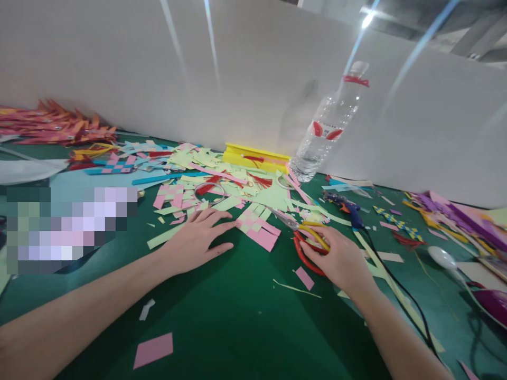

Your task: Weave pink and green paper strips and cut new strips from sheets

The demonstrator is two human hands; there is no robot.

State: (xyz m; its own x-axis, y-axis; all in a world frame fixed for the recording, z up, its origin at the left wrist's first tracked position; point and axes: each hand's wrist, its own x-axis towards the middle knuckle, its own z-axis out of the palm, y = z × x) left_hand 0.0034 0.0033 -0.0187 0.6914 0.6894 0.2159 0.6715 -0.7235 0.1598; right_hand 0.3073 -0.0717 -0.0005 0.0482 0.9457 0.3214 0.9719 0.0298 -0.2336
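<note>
My left hand (200, 238) lies flat on the green table, fingers spread and holding nothing. Its fingertips reach the left edge of a woven piece of pink and pale green paper strips (259, 226); whether they press on it I cannot tell. In my right hand (340, 256) is a pair of scissors (311, 232) with one red and one yellow handle. The blades point up and left, close to the woven paper's upper right edge. Behind my left hand lie another pink and green woven piece (171, 196) and a clear ring (209, 193). Below the scissors rests a small pink paper piece (304, 278).
Paper scraps (202, 161) and red tassels (259, 180) cover the back, near a yellow folded strip (255, 158). A plastic bottle (328, 126) leans by the white partition. At right are a blue glue gun (348, 208), its black cord (390, 274) and a white spoon (442, 257).
</note>
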